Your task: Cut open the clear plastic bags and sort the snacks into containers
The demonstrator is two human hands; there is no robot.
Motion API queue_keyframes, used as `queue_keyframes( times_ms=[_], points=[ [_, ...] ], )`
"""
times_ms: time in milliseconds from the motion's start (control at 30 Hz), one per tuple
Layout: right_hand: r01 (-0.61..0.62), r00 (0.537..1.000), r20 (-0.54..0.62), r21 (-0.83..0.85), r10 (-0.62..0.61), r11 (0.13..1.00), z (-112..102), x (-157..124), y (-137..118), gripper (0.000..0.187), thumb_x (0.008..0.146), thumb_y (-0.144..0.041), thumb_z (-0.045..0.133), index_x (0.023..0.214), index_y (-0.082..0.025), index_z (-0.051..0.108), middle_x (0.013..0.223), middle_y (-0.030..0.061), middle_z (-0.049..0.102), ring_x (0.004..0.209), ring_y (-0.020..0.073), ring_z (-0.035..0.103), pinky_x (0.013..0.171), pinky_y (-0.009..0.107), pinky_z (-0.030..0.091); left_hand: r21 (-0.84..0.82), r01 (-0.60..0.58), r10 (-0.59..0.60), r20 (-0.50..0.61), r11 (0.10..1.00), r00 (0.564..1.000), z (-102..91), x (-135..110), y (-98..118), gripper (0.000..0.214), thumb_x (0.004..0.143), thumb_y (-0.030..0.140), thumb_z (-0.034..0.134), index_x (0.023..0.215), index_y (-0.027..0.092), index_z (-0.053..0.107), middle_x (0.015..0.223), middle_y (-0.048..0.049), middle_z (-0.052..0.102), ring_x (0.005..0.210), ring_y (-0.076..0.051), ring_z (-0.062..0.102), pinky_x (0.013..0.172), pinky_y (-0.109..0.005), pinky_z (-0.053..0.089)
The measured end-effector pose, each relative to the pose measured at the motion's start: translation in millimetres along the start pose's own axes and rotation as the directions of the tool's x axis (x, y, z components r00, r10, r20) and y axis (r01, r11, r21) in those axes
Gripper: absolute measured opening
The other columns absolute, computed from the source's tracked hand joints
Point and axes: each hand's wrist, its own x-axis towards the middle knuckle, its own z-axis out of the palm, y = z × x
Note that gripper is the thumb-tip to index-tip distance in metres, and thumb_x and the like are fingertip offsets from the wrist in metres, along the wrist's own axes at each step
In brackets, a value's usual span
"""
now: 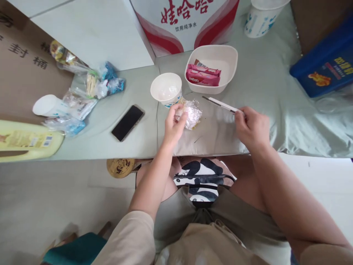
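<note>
My left hand (176,123) is closed around the near side of a crumpled bundle of shiny clear plastic wrap (193,113), with something brownish showing at its lower edge. The bundle rests on the cloth-covered table, just in front of a white paper cup (166,88) that has clear plastic inside. To the right, my right hand (252,127) grips the end of a slim white-and-dark knife-like tool (222,104). Its tip points left toward the bundle and is apart from it. Behind them sits a white bowl (230,70) with pink snack packets (203,75).
A phone (128,122) lies left of the cup. Plastic wrappers (95,82), a tipped paper cup (49,105) and a yellow jug (30,140) crowd the left side. A printed carton (187,25) stands behind; another cup (259,20) and a blue package (325,62) are at right.
</note>
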Motion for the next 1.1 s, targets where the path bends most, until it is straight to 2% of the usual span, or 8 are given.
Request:
queue_keyframes(
  times_ms=[100, 267, 400, 567, 700, 900, 1000, 1100],
  points=[
    [-0.004, 0.997, 0.073, 0.207, -0.012, 0.978, -6, -9, -11, 0.034, 0.099, -0.043, 0.043, 0.081, -0.024, 0.064, 0.061, 0.0024, 0.061, 0.058, 0.0180, 0.056, 0.059, 0.031, 0.043, 0.138, -0.042, 0.053, -0.078, 0.990, 0.996, -0.1, -3, 2, 0.050, 0.081, 0.047, 0.079, 0.119, 0.026, 0.056, 0.120, -0.0062, 0.064, 0.117, -0.026, 0.064, 0.106, -0.043, 0.049],
    [0.026, 0.971, 0.213, 0.347, -0.106, 0.938, 2, -20, -28, 0.037, 0.099, -0.048, 0.044, 0.091, -0.021, 0.068, 0.064, 0.0017, 0.062, 0.057, 0.0162, 0.056, 0.059, 0.030, 0.044, 0.186, -0.027, 0.046, -0.102, 0.982, 0.994, -1.7, -6, -3, 0.076, 0.075, 0.032, 0.087, 0.137, 0.029, 0.043, 0.134, -0.0095, 0.060, 0.127, -0.028, 0.061, 0.112, -0.048, 0.048],
    [0.083, 0.961, 0.230, 0.300, -0.156, 0.950, 16, -22, -34, 0.035, 0.100, -0.045, 0.042, 0.098, -0.022, 0.069, 0.072, 0.0044, 0.068, 0.066, 0.0194, 0.063, 0.066, 0.031, 0.048, 0.151, -0.042, 0.053, -0.065, 0.988, 0.996, -4.2, -8, -11, 0.087, 0.074, 0.034, 0.089, 0.145, 0.032, 0.037, 0.142, -0.0114, 0.056, 0.133, -0.030, 0.058, 0.115, -0.049, 0.047],
    [0.189, 0.955, 0.188, 0.211, -0.229, 0.959, 26, -19, -32, 0.035, 0.099, -0.039, 0.040, 0.107, -0.024, 0.071, 0.091, 0.0100, 0.076, 0.087, 0.0258, 0.071, 0.078, 0.036, 0.052, 0.048, -0.041, 0.039, 0.043, 0.998, 0.998, -8.3, -9, -22, 0.088, 0.082, 0.049, 0.080, 0.153, 0.036, 0.030, 0.148, -0.0134, 0.053, 0.133, -0.029, 0.059, 0.111, -0.048, 0.051],
    [0.226, 0.954, 0.168, 0.148, -0.250, 0.963, 22, -14, -23, 0.037, 0.100, -0.039, 0.040, 0.111, -0.025, 0.072, 0.102, 0.0114, 0.077, 0.093, 0.0276, 0.071, 0.080, 0.038, 0.052, -0.097, -0.023, 0.018, -0.058, 0.995, 0.998, -20.2, -6, -24, 0.088, 0.080, 0.057, 0.079, 0.153, 0.038, 0.032, 0.150, -0.0118, 0.053, 0.132, -0.028, 0.061, 0.108, -0.045, 0.054],
    [0.196, 0.971, 0.119, 0.090, -0.206, 0.976, 12, -5, -1, 0.035, 0.098, -0.038, 0.042, 0.110, -0.024, 0.072, 0.093, 0.0111, 0.076, 0.088, 0.0282, 0.070, 0.081, 0.041, 0.052, -0.229, 0.024, -0.066, -0.174, 0.973, 0.983, -47.9, -10, -18, 0.070, 0.087, 0.063, 0.067, 0.148, 0.046, 0.037, 0.153, -0.0068, 0.052, 0.129, -0.023, 0.063, 0.098, -0.037, 0.059],
    [0.175, 0.982, 0.062, 0.046, -0.178, 0.983, 13, -1, 7, 0.034, 0.097, -0.035, 0.043, 0.113, -0.024, 0.072, 0.101, 0.0126, 0.076, 0.092, 0.0290, 0.070, 0.083, 0.043, 0.052, -0.197, 0.003, -0.026, -0.113, 0.980, 0.993, -45.6, -18, -16, 0.080, 0.080, 0.065, 0.075, 0.147, 0.040, 0.039, 0.150, -0.0097, 0.054, 0.130, -0.027, 0.062, 0.101, -0.040, 0.058],
    [0.167, 0.984, 0.063, -0.026, -0.165, 0.986, 16, 3, 10, 0.034, 0.095, -0.032, 0.045, 0.115, -0.023, 0.071, 0.113, 0.0147, 0.074, 0.101, 0.0316, 0.068, 0.088, 0.047, 0.051, -0.121, -0.029, 0.033, 0.027, 0.992, 0.999, -33.0, -29, -13, 0.083, 0.077, 0.064, 0.078, 0.145, 0.033, 0.044, 0.143, -0.0124, 0.059, 0.128, -0.030, 0.063, 0.103, -0.043, 0.056]
  ],
)
